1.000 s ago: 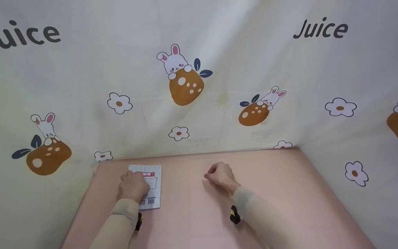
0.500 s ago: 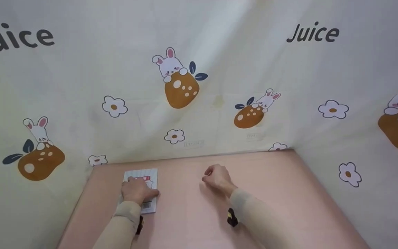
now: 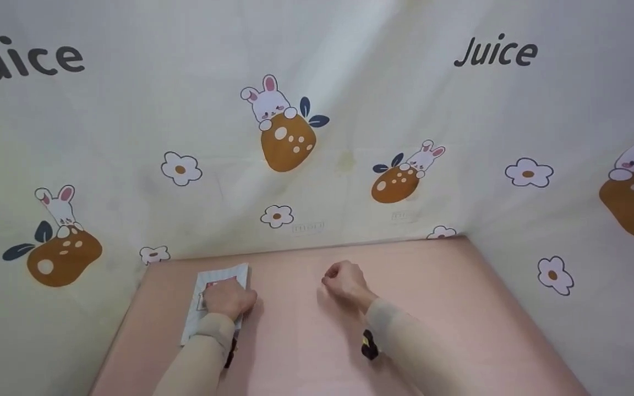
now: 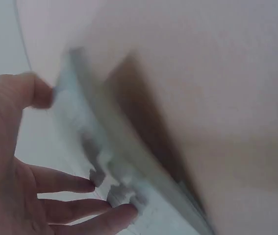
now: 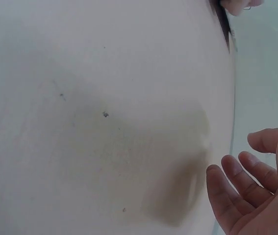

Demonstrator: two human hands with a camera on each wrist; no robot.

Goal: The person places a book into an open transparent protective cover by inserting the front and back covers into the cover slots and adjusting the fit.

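Observation:
A flat, pale blue packet [image 3: 193, 324] with a red label lies at a slant on the left of the pink table. My left hand [image 3: 229, 298] covers its middle and grips it by thumb and fingers. In the left wrist view the packet [image 4: 99, 132] is tilted and blurred, one long edge raised over a dark shadow. The thumb is at its upper end, and the other fingertips are on its printed face. My right hand [image 3: 345, 281] hovers over the table's middle, fingers loosely curled and holding nothing, as the right wrist view of that hand [image 5: 256, 191] confirms.
The pink tabletop [image 3: 438, 297] ends at a pale cloth wall [image 3: 344, 203] printed with rabbits, fruit and flowers. More of this cloth stands along the left and right sides. A dark wrist device [image 3: 370, 345] hangs below the right sleeve.
The packet has turned clockwise, its top leaning right, and its right edge is now lifted. My left hand has shifted right over it. The right hand stays in place.

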